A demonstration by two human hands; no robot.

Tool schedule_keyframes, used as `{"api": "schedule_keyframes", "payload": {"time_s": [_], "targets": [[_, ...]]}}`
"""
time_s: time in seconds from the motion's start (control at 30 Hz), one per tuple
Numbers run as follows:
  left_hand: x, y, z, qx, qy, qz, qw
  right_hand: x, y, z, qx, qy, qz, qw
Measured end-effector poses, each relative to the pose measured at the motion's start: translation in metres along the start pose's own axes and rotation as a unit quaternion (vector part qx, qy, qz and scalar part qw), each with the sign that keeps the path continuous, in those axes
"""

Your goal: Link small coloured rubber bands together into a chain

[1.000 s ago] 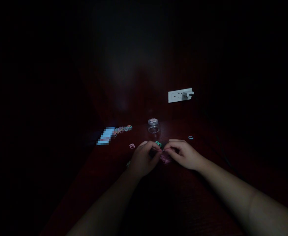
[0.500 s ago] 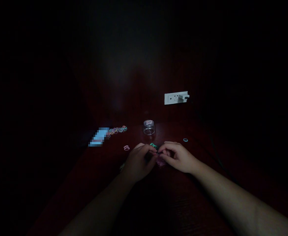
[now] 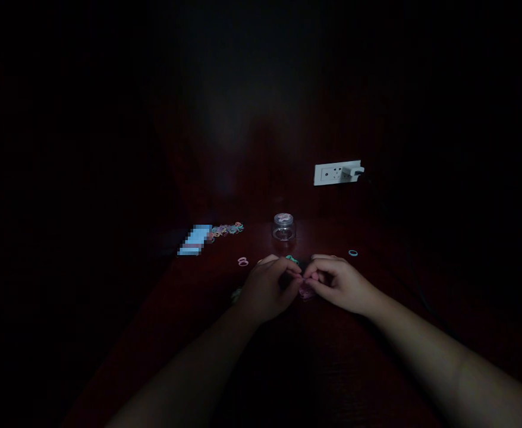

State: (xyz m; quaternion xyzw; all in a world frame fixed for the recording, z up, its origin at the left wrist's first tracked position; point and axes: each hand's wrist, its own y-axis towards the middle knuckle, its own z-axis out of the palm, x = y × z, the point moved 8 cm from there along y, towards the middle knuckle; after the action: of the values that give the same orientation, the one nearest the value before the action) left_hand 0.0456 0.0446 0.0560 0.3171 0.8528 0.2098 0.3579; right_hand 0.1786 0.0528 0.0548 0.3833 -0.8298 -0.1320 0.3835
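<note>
My left hand [image 3: 272, 288] and my right hand [image 3: 339, 282] meet fingertip to fingertip over the dark red table. Both are closed in a pinch on a small, dark purple hair tie [image 3: 304, 279], mostly covered by the fingers. Just below the fingertips lies a pile of pink-purple hair ties [image 3: 307, 291]. Green hair ties [image 3: 292, 260] lie just beyond the hands. Pale yellowish-green hair ties [image 3: 236, 294] are partly hidden by my left hand. Two pink hair ties [image 3: 242, 261] rest to its left, and one light blue hair tie [image 3: 353, 253] lies beyond my right hand.
A clear lidded jar [image 3: 283, 227] stands behind the hands. At the back left, a heap of mixed hair ties [image 3: 228, 230] lies beside a bright, pixelated phone-like slab [image 3: 195, 240]. A white socket [image 3: 327, 173] with a plug is on the wall; a dark cable runs down the right.
The whole view has shifted, so the things appear farther right and mostly slightly higher. The hands keep their pinch at nearly the same place over the pink-purple pile.
</note>
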Motion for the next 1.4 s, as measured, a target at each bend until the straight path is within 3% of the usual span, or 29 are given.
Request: {"api": "schedule_keyframes", "payload": {"time_s": [1.4], "targets": [[0.002,0.001,0.004,0.032,0.015,0.026,0.999,-0.018,-0.004,0.008,0.029,0.028,0.084,0.996]]}}
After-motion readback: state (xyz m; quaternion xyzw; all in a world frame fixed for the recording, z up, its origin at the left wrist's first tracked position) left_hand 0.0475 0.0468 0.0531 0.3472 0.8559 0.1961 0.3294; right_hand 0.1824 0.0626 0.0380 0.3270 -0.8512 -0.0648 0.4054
